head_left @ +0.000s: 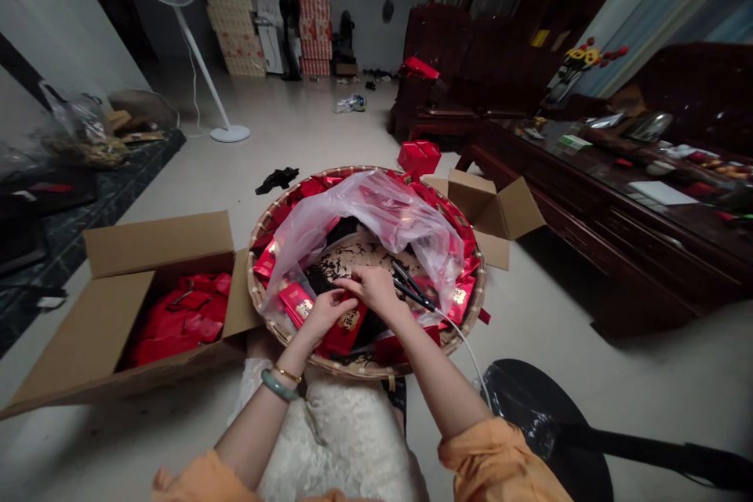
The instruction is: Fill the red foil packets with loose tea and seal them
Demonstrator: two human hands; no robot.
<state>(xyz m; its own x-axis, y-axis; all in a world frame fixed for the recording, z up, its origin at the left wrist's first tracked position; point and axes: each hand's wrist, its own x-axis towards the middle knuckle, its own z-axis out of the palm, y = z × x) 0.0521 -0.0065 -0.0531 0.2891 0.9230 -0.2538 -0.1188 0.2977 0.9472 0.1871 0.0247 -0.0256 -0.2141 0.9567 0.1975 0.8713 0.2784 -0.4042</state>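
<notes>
My left hand (pixel 322 314) and my right hand (pixel 373 288) meet above a red paper packet with a gold label (pixel 347 327), their fingers pinching its top edge. The packet stands in a wide woven bamboo tray (pixel 257 274) holding loose dark tea leaves (pixel 321 278). Another red packet (pixel 296 303) lies just left of my left hand. A clear plastic bag (pixel 376 223) with red packets showing through it bulges over the tray's far half. To the right of my right hand rests a black scissor-shaped tool (pixel 412 290) with a white cord.
On the left stands an open cardboard box (pixel 158 243) full of red packets. A smaller open carton (pixel 494 212) and a red box (pixel 419 158) sit beyond the tray. A dark wooden table (pixel 588 165) lines the right, and a black stool seat (pixel 529 416) stands nearby.
</notes>
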